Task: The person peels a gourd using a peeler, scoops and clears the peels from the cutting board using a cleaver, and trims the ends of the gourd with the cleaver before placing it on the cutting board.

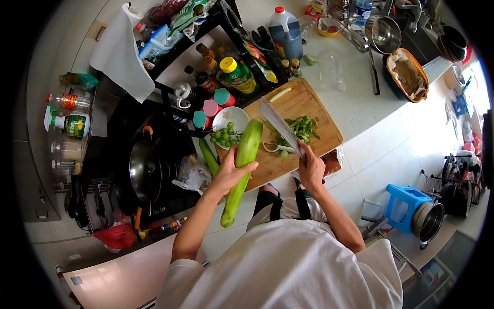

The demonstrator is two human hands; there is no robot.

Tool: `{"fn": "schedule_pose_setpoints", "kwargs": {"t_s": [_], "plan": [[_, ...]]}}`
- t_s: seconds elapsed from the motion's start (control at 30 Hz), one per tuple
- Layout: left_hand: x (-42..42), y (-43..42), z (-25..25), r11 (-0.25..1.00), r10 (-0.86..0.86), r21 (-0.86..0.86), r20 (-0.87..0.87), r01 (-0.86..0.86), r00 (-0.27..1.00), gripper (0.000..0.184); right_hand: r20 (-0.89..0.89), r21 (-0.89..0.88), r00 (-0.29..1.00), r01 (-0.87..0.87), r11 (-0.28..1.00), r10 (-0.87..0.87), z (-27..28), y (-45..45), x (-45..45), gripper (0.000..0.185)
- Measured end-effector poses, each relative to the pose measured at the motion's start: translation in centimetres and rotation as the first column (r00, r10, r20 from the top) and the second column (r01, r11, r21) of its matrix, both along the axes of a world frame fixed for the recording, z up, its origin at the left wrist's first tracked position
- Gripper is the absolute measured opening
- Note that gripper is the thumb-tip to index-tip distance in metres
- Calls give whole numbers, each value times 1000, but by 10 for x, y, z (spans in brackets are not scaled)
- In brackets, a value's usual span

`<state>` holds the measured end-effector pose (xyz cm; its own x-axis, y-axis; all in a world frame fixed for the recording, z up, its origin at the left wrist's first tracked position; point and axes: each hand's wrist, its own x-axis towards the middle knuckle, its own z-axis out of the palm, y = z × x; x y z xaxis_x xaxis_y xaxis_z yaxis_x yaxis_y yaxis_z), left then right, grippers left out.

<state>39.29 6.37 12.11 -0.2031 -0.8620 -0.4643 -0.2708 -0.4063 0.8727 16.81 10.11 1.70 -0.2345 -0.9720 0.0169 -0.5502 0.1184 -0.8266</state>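
While L hand [230,174] half-curls round long green veg [249,147], R hand [311,168] tightly grips knife [280,124].

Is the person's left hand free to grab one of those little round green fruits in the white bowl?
Probably not yet: the bowl looks close by, but the left hand is wrapped around the long green vegetable, which would likely need putting down first.
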Motion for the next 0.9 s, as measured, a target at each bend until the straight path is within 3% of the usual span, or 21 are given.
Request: {"fn": "schedule_pose_setpoints", "kwargs": {"t_s": [0.1,0.2,0.23,0.27,0.33,0.47,0.57,0.67,0.77,0.87,0.9], "plan": [[2,-5,-5,994,22,109,-78,-14,997,41,11,-105,999,-50,993,52,11,6,4,58],[18,-9,-19,898,239,434,-342,-73,909,38,-72,-269,985,-172,947,158,26,12,14,64],[23,0,-49,946,293,224,-290,-233,911,39,-113,-237,968,-247,940,226,40,15,17,68],[45,0,-60,860,467,456,-522,-229,714,40,-202,-258,944,-307,916,260,43,15,23,68],[87,8,-100,885,464,301,-485,-356,742,40,-233,-314,915,-390,866,328,52,15,34,69],[88,12,-101,944,329,165,-477,-284,815,43,-250,-306,894,-437,846,372,56,13,41,74],[42,15,-47,850,521,434,-598,-300,610,42,-235,-299,893,-442,846,383,57,13,40,75],[15,16,-11,716,688,567,-478,-407,546,39,-278,-276,887,-441,854,369,56,13,39,74],[12,17,-25,850,469,456,-427,-264,773,36,-220,-295,914,-396,870,341,49,10,38,67],[0,14,-10,881,271,474,-524,11,808,35,-248,-271,913,-387,881,325,42,8,34,68],[-7,14,-2,864,301,504,-484,-20,822,36,-238,-253,918,-374,892,317,40,8,32,68]]}}
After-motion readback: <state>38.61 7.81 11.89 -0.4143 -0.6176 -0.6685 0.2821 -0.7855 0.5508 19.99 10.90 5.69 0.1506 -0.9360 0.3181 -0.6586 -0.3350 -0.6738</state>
